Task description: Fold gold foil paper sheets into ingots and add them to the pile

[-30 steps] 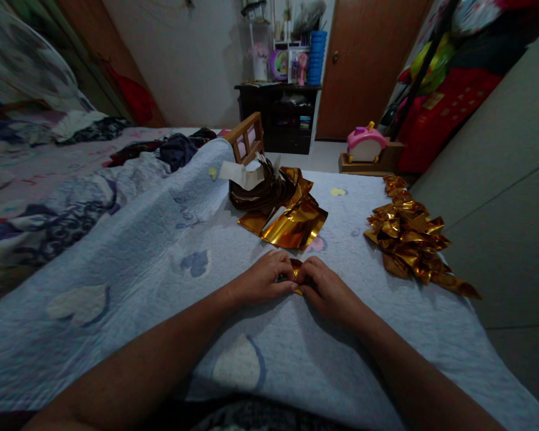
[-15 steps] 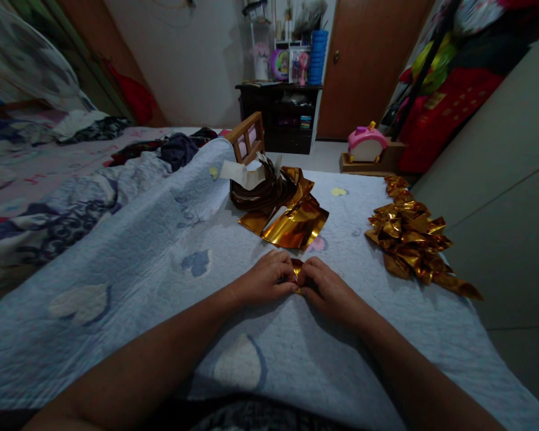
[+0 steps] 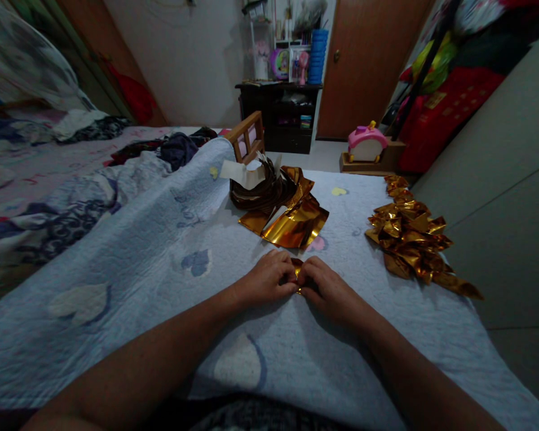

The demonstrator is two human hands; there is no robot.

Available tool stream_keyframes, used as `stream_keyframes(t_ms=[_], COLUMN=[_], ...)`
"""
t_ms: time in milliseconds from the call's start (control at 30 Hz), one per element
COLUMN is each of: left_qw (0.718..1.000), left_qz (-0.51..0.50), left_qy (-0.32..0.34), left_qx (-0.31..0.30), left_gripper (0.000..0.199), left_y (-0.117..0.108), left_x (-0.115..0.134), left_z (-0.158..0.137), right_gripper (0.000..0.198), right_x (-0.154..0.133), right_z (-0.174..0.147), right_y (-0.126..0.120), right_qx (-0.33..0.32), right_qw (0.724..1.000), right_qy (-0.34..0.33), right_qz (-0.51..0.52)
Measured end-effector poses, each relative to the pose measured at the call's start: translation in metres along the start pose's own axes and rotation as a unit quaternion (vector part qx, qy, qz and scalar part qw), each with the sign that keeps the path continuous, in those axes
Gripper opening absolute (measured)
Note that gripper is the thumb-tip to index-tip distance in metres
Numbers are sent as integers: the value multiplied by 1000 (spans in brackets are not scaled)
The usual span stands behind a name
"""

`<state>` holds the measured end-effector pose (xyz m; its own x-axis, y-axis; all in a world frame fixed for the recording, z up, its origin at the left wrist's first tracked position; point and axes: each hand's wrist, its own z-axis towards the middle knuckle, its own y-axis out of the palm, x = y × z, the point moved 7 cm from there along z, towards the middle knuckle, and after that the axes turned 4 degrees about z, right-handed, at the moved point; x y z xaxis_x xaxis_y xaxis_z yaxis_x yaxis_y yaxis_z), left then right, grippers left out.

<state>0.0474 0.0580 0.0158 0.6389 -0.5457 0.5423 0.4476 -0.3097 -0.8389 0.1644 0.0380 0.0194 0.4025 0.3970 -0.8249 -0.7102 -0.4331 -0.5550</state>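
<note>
Between my two hands is a small piece of gold foil paper (image 3: 298, 270), mostly covered by the fingers. My left hand (image 3: 269, 276) pinches its left side, while my right hand (image 3: 326, 285) pinches the right side, fingertips almost meeting. Both rest low over the blue quilt (image 3: 161, 311). Just beyond them lies a fanned stack of gold foil sheets (image 3: 296, 222) with dark and pale undersides showing. Off to the right sits a pile of folded gold foil pieces (image 3: 411, 233), crumpled-looking and pointed.
A wooden rail (image 3: 248, 137) stands at the bed's far end. Behind it is a dark cabinet (image 3: 276, 114) with toys and bottles on top. A pink toy case (image 3: 367, 143) sits near the door (image 3: 368, 72). Clothes (image 3: 179, 151) lie on the left.
Hardly anything differs. My fingers hold the same small foil paper at the same place, with at most a tiny shift of the foil between them.
</note>
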Motion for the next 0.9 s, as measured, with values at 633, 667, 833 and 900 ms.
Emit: stream_keyframes(t_ms=[633, 667, 833, 900], left_qw=[1000, 1000, 1000, 1000], left_qz=[-2, -3, -8, -7], left_qy=[-3, -5, -8, -6], left_qx=[-4, -5, -6, -4], left_gripper=[9, 8, 10, 10], left_y=[-1, -1, -1, 0], left_x=[0, 0, 0, 0], left_z=[1, 1, 1, 1], right_gripper=[18, 19, 19, 19], right_x=[2, 2, 3, 2], right_z=[1, 0, 0, 1], right_y=[0, 0, -5, -5], right_qx=[8, 7, 13, 16], right_qw=[1000, 1000, 999, 999], right_qy=[-8, -7, 6, 8], right_qz=[-4, 4, 35, 32])
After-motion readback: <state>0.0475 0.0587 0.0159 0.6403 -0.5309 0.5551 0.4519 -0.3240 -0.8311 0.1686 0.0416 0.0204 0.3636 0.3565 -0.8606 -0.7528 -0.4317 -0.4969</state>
